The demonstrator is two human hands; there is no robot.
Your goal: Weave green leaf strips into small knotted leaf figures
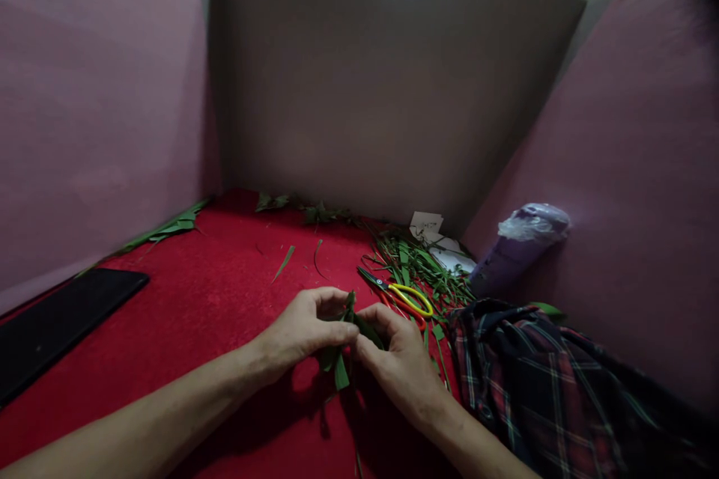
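Note:
Between my two hands, near the lower middle of the head view, is a small bundle of folded green leaf (341,373). My left hand (308,325) pinches it from the left, thumb and fingers closed on it. From the right, my right hand (396,348) grips the same leaf, its thumb tip close to my left thumb. A leaf end points up between the fingers, and strips hang below. Just beyond my right hand, scissors (413,299) with yellow and red handles lie on the red cloth (225,322). Part of the leaf is hidden by my fingers.
Cut green strips (419,262) are heaped behind the scissors, beside white paper (449,251). A purple plastic-wrapped roll (517,247) leans at the right wall. Plaid fabric (539,382) lies right. A black flat object (67,322) is left; leaves (180,224) line the left wall.

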